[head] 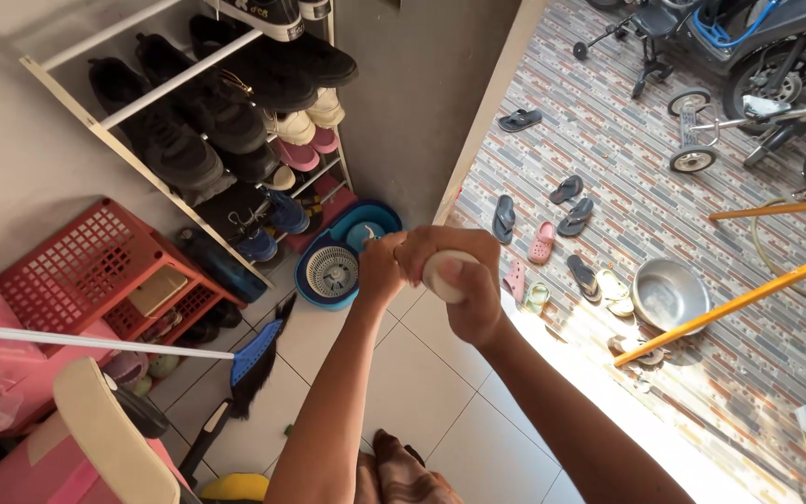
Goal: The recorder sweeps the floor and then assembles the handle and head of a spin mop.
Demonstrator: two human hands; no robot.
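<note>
White and rounded, the handle end (447,276) of what was probably the mop pole sat wrapped in the right hand (464,280), whose fingers (440,245) were curled tight over its top. Beside and touching it, the left hand (382,271) was closed too, though what it gripped was hidden. Both hands were held out in front, above the blue spin-mop bucket (333,266) on the tiled floor (422,392). That stacked grip probably steadied the pole. Its long axis seemed to run nearly straight away from the camera, down toward the bucket (the shaft itself was hidden). A shoe rack (216,112) stood against the wall, a red crate (95,261) beside it.
</note>
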